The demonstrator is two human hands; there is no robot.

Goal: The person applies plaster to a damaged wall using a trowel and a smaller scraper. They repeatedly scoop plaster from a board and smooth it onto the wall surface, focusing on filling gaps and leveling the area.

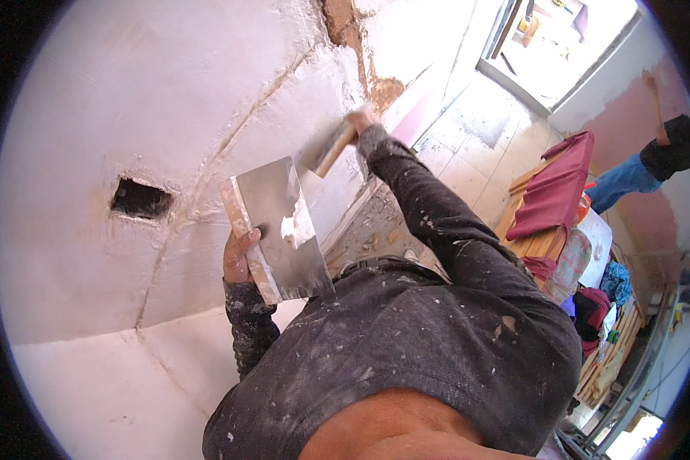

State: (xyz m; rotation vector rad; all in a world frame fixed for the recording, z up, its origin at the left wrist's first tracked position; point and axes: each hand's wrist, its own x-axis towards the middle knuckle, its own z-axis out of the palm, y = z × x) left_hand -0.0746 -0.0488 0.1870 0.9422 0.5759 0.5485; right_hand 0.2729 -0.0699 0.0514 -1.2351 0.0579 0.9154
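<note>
In my left hand [240, 255] is a wide steel plastering blade [268, 195], gripped by the pale wooden strip along its edge. A lump of white plaster [299, 226] lies on the blade's face. My right hand [364, 120], slightly blurred, is closed around a second, smaller plastering blade [336, 152] with a wooden edge. That blade is up at the whitish wall [69, 138], near the rough corner; whether it touches the surface I cannot tell. Both sleeves are dark and spotted with plaster.
A square hole [140, 199] and a long raised seam mark the wall. Brown bare patches [345, 27] show at the corner. Debris [376, 226] litters the floor. At right stand wood draped with maroon cloth [548, 192], heaped clothes [594, 310], and another person's blue-clad leg [627, 184].
</note>
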